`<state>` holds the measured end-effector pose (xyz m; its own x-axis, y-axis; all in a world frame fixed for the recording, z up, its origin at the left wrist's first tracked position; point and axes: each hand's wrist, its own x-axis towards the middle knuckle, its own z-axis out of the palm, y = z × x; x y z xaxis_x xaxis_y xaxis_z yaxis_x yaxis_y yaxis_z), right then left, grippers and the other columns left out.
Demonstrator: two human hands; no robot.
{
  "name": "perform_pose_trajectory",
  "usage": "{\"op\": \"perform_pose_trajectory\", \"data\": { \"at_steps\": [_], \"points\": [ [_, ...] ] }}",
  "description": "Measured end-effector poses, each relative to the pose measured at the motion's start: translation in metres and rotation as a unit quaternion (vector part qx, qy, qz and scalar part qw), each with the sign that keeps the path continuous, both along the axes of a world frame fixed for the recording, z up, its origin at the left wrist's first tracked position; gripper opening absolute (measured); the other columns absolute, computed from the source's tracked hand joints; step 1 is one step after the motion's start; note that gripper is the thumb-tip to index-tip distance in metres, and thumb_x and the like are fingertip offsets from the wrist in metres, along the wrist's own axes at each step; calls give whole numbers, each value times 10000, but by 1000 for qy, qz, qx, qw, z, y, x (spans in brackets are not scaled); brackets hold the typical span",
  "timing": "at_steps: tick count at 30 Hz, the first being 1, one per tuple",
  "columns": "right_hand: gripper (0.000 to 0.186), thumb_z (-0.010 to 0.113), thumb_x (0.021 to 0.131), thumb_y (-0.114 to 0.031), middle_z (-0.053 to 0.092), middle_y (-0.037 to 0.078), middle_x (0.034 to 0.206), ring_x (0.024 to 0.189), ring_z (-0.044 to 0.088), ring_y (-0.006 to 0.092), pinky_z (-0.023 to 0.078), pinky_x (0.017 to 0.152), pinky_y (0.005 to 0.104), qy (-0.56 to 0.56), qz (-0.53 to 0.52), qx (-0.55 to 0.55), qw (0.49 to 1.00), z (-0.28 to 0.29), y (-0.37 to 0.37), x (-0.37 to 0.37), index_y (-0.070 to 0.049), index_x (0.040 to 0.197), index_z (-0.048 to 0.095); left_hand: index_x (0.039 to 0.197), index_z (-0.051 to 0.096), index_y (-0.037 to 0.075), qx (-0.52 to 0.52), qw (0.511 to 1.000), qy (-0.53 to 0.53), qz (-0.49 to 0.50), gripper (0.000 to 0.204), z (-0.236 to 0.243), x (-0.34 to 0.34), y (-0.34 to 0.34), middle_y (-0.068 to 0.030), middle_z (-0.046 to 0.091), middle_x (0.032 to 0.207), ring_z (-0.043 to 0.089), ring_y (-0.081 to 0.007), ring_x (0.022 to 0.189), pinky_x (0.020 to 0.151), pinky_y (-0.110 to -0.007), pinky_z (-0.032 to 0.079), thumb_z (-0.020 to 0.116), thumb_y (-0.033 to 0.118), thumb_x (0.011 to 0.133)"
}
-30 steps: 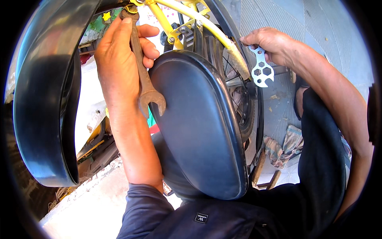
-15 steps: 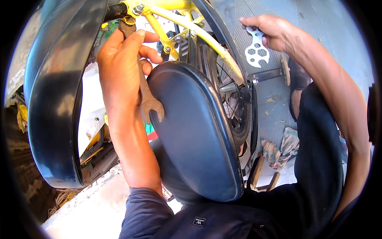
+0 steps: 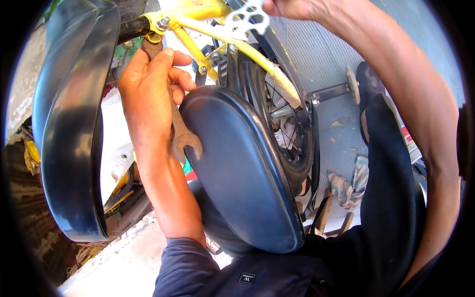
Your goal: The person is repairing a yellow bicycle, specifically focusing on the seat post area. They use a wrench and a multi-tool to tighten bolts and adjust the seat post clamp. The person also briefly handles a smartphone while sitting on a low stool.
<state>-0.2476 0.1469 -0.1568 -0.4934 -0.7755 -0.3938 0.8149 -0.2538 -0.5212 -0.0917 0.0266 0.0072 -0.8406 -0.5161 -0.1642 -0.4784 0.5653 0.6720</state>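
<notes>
My left hand (image 3: 151, 94) is closed round a rusty open-ended spanner (image 3: 186, 140). One jaw of it reaches up to the fitting under the yellow bicycle frame (image 3: 188, 43), beside the black seat post; the other points down over the wrist. In my right hand (image 3: 292, 7), at the top edge, is a flat silver multi-hole spanner (image 3: 247, 21) with hexagonal cut-outs, held by one end above the yellow tube. Part of that hand is cut off by the picture's edge. A dark padded saddle (image 3: 232, 163) lies below, between my forearms.
A long black saddle (image 3: 74, 143) stands at the left. Right of the padded saddle are the spoked rear wheel (image 3: 292, 133) and a stabiliser wheel (image 3: 353, 85) on its bracket. A crumpled rag (image 3: 349, 188) lies on the grey ribbed floor (image 3: 341, 133) near my leg.
My right hand has moved up and left with the multi-hole spanner, from over the floor to above the yellow frame. My left hand keeps its hold, and the view has shifted slightly.
</notes>
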Motion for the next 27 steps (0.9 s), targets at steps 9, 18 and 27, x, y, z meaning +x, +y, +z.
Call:
{"op": "perform_pose_trajectory", "data": {
  "at_steps": [9,18,27],
  "points": [
    [142,568,948,-150,612,47,837,664,573,139,509,545,249,71,-94,-116,986,31,-14,-25,-15,989,584,928,586,-4,19,999,26,17,151,-5,2,2,-48,576,706,486,-60,532,442,-182,333,521,129,956],
    [121,662,896,-169,612,19,846,774,582,139,522,627,271,103,-117,-221,963,39,-30,-30,-60,939,632,943,580,-5,35,999,19,11,142,-5,4,1,-54,587,748,505,-62,547,433,-176,329,528,126,955],
    [143,679,880,-178,648,24,906,820,602,131,531,722,306,132,-58,-304,942,21,-29,-38,-68,970,654,905,605,-15,36,999,31,-2,163,-4,5,-1,-77,625,774,560,-88,552,455,-205,354,483,88,933]
  ]
}}
